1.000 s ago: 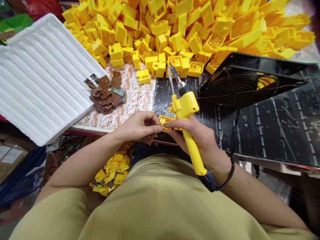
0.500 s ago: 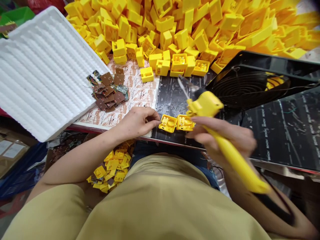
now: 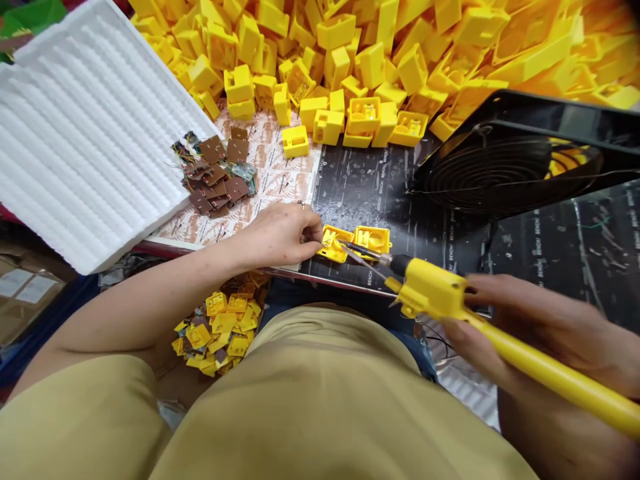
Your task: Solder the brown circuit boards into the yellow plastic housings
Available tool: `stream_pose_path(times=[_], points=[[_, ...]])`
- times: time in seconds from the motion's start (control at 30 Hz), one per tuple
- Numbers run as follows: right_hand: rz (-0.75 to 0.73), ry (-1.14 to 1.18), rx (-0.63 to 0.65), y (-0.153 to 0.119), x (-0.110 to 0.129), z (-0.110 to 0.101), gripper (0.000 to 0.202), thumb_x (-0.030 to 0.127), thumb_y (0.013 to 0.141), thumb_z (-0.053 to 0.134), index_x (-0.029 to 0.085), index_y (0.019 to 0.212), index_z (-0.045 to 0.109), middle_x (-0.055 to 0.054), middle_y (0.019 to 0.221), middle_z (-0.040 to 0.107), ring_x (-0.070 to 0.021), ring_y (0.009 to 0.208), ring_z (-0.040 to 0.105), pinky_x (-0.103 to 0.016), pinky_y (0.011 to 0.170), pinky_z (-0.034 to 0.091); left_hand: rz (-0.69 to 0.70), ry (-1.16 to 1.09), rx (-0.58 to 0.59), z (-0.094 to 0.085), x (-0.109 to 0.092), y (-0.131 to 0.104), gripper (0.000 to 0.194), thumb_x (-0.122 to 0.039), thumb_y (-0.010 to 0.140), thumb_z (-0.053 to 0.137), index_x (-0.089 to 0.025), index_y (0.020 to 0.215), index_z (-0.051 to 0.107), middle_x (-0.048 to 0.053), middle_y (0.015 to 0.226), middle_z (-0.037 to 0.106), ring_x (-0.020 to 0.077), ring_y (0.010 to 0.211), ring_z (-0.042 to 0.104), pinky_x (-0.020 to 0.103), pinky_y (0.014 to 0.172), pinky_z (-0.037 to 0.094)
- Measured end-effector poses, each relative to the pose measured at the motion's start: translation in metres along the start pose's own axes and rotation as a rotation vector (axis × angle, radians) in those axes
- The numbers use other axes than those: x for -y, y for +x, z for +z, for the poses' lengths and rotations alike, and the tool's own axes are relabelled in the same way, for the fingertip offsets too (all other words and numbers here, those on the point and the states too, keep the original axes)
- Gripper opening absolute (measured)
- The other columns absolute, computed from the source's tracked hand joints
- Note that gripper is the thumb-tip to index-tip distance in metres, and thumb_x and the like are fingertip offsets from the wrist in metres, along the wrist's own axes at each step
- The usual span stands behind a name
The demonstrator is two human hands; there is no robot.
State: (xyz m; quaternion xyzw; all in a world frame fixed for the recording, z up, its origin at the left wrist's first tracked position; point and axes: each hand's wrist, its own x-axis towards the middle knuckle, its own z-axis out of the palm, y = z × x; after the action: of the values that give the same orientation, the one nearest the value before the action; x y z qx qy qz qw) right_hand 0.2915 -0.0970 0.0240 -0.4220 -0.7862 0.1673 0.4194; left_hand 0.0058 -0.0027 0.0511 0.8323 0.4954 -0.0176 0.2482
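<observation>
My right hand (image 3: 540,320) is closed around a yellow soldering iron (image 3: 435,290) with a thin wire guide beside its tip. The iron points left, and its tip is over the left yellow casing half (image 3: 331,252), touching or just above its inside. A second yellow casing half (image 3: 381,235) lies directly to the right, open side up, partly behind the iron's barrel. At the left casing's edge my left hand (image 3: 285,233) is pinched, thumb against forefinger. Whatever sits between those fingertips is too small to make out.
A large heap of yellow casings (image 3: 370,63) fills the back. Brown circuit boards (image 3: 217,177) with wires lie left, beside a white foam sheet (image 3: 90,133). A black fan (image 3: 505,157) stands at the right. More yellow parts (image 3: 225,330) sit below the table edge.
The iron has swung down and right, its tip going from pointing up and away to the left casing. My right hand has moved right and back. My left hand stays at the casing.
</observation>
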Motion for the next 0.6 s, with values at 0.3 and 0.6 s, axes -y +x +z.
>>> stream_pose_path(times=[0.3, 0.6], points=[[-0.227, -0.003, 0.087, 0.023, 0.012, 0.014, 0.011, 0.021, 0.093, 0.066, 0.023, 0.092, 0.056, 0.001, 0.076, 0.065, -0.0091, 0.064, 0.065, -0.019, 0.055, 0.056, -0.039, 0.055, 0.035, -0.003, -0.005, 0.005, 0.011, -0.017, 0.077, 0.066, -0.017, 0.082, 0.076, 0.002, 0.079, 0.073, 0.0155, 0.072, 0.063, 0.024, 0.062, 0.038], [-0.388, -0.075, 0.194, 0.039, 0.019, 0.004, 0.022, 0.012, 0.08, 0.079, 0.016, 0.092, 0.062, -0.004, 0.079, 0.069, -0.0123, 0.068, 0.067, -0.025, 0.065, 0.061, -0.039, 0.05, 0.026, -0.006, -0.01, 0.009, 0.006, -0.014, 0.07, 0.066, -0.017, 0.07, 0.072, -0.001, 0.064, 0.066, 0.0116, 0.06, 0.055, 0.024, 0.056, 0.031]])
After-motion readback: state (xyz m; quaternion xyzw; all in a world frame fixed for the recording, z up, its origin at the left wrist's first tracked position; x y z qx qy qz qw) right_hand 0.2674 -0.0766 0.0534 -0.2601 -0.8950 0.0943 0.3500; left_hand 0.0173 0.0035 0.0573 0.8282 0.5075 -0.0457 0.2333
